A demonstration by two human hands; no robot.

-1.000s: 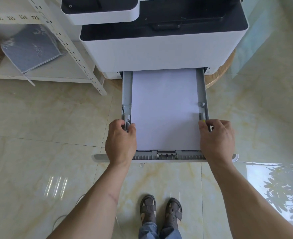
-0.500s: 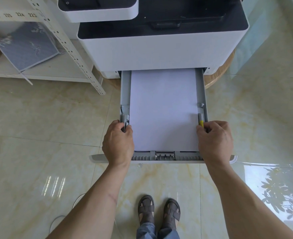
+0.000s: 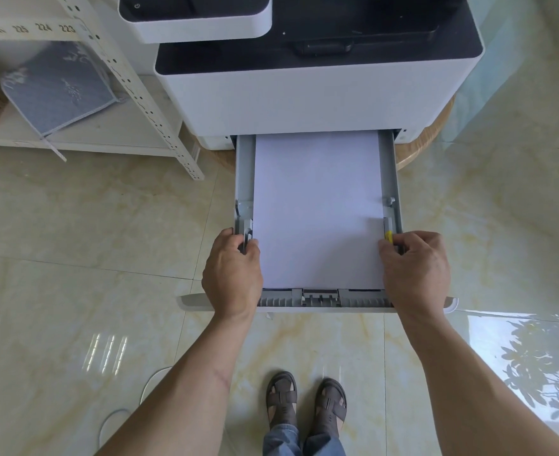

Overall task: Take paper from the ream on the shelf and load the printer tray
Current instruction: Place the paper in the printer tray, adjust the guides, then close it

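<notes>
The grey printer tray [image 3: 390,172] is pulled out from under the white printer [image 3: 304,100]. A stack of white paper [image 3: 317,209] lies flat inside it. My left hand [image 3: 232,274] pinches the left side guide [image 3: 247,230] at the paper's edge. My right hand [image 3: 414,271] pinches the right side guide [image 3: 388,229], whose yellow tab shows by my thumb. Both guides sit against the paper's sides. No ream is visible on the shelf.
A white perforated metal shelf [image 3: 133,77] stands to the left, holding a blue-grey patterned cushion [image 3: 57,87]. The printer rests on a round wooden stand [image 3: 426,146]. White cables [image 3: 146,390] lie on the glossy tile floor near my sandalled feet [image 3: 304,403].
The view has shifted slightly. Both hands have closed a little tighter on the side guides; the tray and paper stay where they were.
</notes>
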